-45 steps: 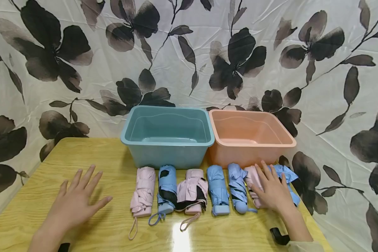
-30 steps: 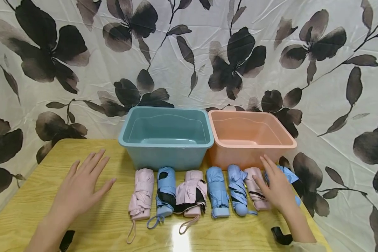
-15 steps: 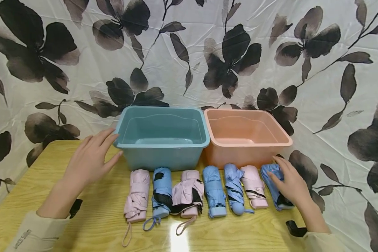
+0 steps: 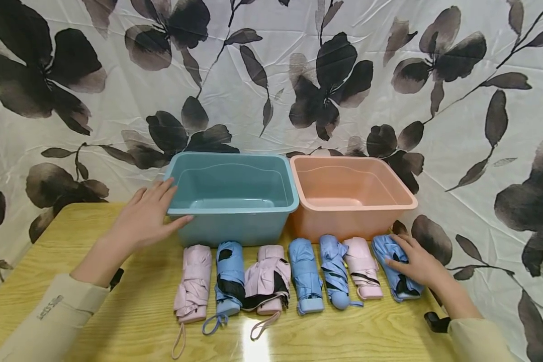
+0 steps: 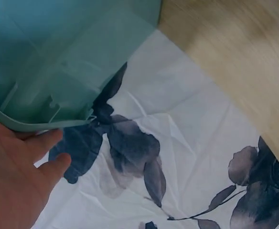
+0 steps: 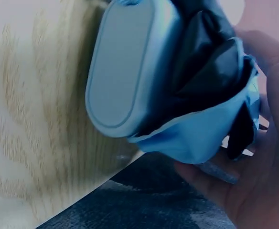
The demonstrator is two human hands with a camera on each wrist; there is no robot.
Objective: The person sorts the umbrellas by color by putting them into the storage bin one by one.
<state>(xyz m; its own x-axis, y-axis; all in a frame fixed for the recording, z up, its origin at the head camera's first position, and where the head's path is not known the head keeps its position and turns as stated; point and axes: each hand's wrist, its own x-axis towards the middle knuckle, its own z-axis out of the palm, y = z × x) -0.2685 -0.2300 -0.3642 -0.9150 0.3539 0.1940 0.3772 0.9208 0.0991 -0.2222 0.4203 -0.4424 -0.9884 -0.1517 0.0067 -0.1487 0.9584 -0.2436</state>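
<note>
My left hand [image 4: 146, 216] is at the left end of the teal bin [image 4: 235, 226], fingers at its rim and thumb stretched along the front corner. In the left wrist view, fingertips [image 5: 58, 164] show just outside the bin's rim [image 5: 48, 126]. At the far right of a row of folded umbrellas, my right hand [image 4: 418, 261] holds a blue folding umbrella [image 4: 389, 250] with black patches. The right wrist view shows that umbrella's flat light-blue end [image 6: 120, 67], with fingers and thumb on either side of its loose cloth.
An orange bin [image 4: 353, 221] stands against the teal one. In front lie pink umbrellas [image 4: 195, 281] and blue umbrellas [image 4: 305, 276] in a row on the wooden table [image 4: 154, 311], some with wrist loops. A floral cloth [image 4: 271, 75] hangs behind.
My left hand has moved up and right to the teal bin's rim. My right hand has shifted onto the rightmost blue umbrella, which now lies straighter. The view has turned slightly right.
</note>
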